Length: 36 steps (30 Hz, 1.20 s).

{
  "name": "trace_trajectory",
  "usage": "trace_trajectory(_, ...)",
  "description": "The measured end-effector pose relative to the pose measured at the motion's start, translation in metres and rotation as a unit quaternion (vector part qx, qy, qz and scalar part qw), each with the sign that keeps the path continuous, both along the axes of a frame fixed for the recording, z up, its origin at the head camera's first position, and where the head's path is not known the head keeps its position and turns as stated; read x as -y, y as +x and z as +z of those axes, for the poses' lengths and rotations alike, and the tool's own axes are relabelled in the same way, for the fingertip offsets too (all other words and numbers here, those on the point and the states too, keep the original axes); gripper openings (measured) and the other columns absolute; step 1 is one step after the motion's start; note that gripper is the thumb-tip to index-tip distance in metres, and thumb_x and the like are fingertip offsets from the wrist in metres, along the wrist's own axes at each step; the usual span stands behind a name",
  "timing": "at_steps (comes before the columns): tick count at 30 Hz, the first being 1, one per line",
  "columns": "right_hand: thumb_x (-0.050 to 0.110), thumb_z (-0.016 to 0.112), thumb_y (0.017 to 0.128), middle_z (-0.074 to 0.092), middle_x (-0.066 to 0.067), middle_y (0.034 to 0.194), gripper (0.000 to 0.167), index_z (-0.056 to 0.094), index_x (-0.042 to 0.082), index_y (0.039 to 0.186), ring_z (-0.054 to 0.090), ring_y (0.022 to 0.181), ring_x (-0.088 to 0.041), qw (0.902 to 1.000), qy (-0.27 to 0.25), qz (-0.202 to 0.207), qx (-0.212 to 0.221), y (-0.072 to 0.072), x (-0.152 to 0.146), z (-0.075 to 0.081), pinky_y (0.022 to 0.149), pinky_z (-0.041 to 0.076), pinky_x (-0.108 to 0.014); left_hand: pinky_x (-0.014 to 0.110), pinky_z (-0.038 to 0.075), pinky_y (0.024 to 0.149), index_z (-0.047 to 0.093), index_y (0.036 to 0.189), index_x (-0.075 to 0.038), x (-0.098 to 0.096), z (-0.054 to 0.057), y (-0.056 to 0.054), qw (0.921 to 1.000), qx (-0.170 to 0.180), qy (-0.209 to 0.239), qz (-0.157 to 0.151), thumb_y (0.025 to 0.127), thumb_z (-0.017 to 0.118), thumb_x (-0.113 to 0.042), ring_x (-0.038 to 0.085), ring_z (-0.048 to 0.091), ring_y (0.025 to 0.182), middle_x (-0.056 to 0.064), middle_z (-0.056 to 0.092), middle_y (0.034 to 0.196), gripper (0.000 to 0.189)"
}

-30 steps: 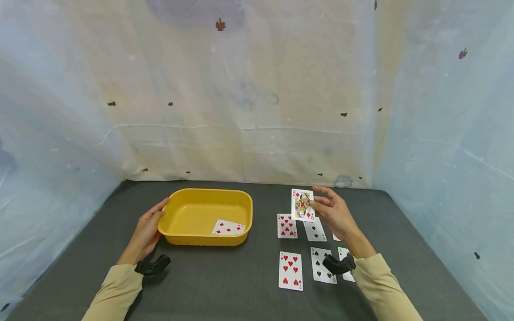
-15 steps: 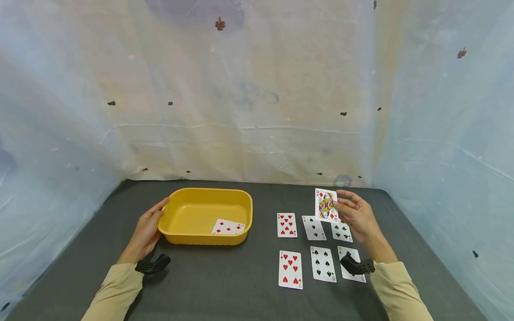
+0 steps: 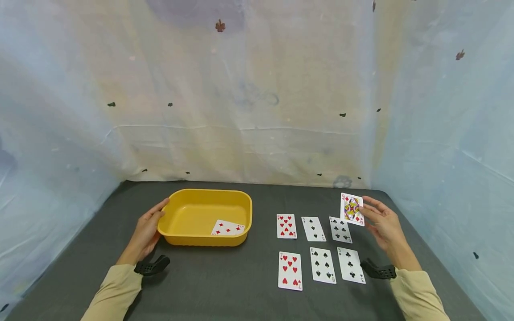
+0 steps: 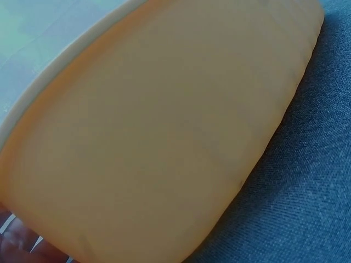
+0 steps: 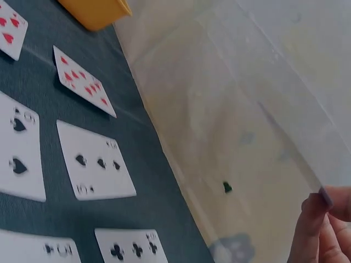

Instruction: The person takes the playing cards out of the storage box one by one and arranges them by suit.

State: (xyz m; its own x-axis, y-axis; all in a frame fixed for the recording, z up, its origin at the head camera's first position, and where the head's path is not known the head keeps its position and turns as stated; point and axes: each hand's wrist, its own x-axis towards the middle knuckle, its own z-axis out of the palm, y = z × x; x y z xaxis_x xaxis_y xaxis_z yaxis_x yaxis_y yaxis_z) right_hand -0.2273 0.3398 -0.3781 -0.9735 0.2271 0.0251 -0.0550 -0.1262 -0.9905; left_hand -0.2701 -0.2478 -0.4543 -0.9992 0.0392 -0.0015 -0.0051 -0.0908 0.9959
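My left hand point(image 3: 144, 232) grips the left end of a yellow tub point(image 3: 205, 241). In the left wrist view the tub's wall point(image 4: 153, 131) covers most of the picture, with a bit of fingers point(image 4: 22, 241) low on the left. A diamond card point(image 3: 227, 228) lies inside, partly hidden by the near wall. At the right, my right hand point(image 3: 383, 225) pinches a queen of diamonds point(image 3: 352, 208) by its right edge, above the table. The right wrist view shows that card nearly edge-on. Just left of and below it lies a club card point(image 3: 340, 230).
Two rows of face-up cards lie on the dark cloth table point(image 3: 241, 281): heart cards point(image 3: 287, 226) at left, spade cards point(image 3: 314, 229) in the middle, clubs at right, including a lower club card point(image 3: 351, 265). A pale sheet point(image 3: 257, 98) hangs behind and at both sides.
My right hand has carried the queen of diamonds to the right, past the spade and club cards, uncovering them. The left hand and tub have stayed in place.
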Motion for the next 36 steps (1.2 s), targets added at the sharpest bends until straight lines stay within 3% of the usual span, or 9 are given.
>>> trace_trajectory(11,0.001,0.071,0.087,0.067,0.016,0.097,0.041,0.057,0.025,0.117,0.064,0.082,-0.006,0.9997,0.0,-0.012,0.023,0.005,-0.032,-0.003,0.065,0.053,-0.023,0.039,0.03,0.106,0.019,0.156,-0.014,-0.002,0.001,-0.002,1.0,-0.003,0.003,-0.005,0.108,0.03,-0.022,0.03,0.015,0.144,0.01,0.005,0.161,0.05)
trace_trajectory(19,0.012,0.073,0.088,0.062,0.024,0.093,0.049,0.052,0.022,0.13,0.063,0.079,-0.005,0.9932,0.085,-0.039,0.07,0.001,-0.051,-0.017,0.066,0.052,-0.025,0.039,0.03,0.106,0.019,0.156,-0.014,-0.003,0.001,-0.003,0.9999,-0.005,0.008,-0.008,0.108,0.029,-0.019,0.03,0.014,0.144,0.01,0.004,0.161,0.05)
trace_trajectory(23,0.014,0.072,0.089,0.06,0.021,0.095,0.042,0.056,0.022,0.127,0.063,0.078,-0.006,0.9872,0.12,-0.059,0.087,-0.003,-0.06,-0.028,0.066,0.053,-0.027,0.039,0.03,0.106,0.019,0.156,-0.014,-0.003,0.001,-0.003,0.9999,-0.004,0.007,-0.009,0.108,0.029,-0.018,0.03,0.014,0.144,0.01,0.003,0.162,0.05)
trace_trajectory(30,0.01,0.071,0.089,0.058,0.02,0.093,0.053,0.047,0.009,0.136,0.062,0.078,-0.003,0.9851,0.128,-0.042,0.106,-0.011,-0.068,-0.039,0.068,0.055,-0.028,0.04,0.027,0.107,0.019,0.156,-0.015,0.0,0.002,-0.003,0.9999,0.007,0.01,-0.003,0.108,0.029,-0.02,0.029,0.012,0.144,0.009,0.003,0.162,0.05)
trace_trajectory(36,0.009,0.07,0.09,0.055,0.001,0.123,0.057,0.044,0.006,0.14,0.062,0.08,-0.003,0.9806,0.135,-0.043,0.135,-0.013,-0.076,-0.048,0.071,0.055,-0.029,0.039,0.029,0.106,0.018,0.156,-0.014,0.0,0.001,-0.002,0.9998,0.011,0.014,-0.005,0.108,0.029,-0.019,0.029,0.013,0.144,0.009,0.002,0.162,0.05)
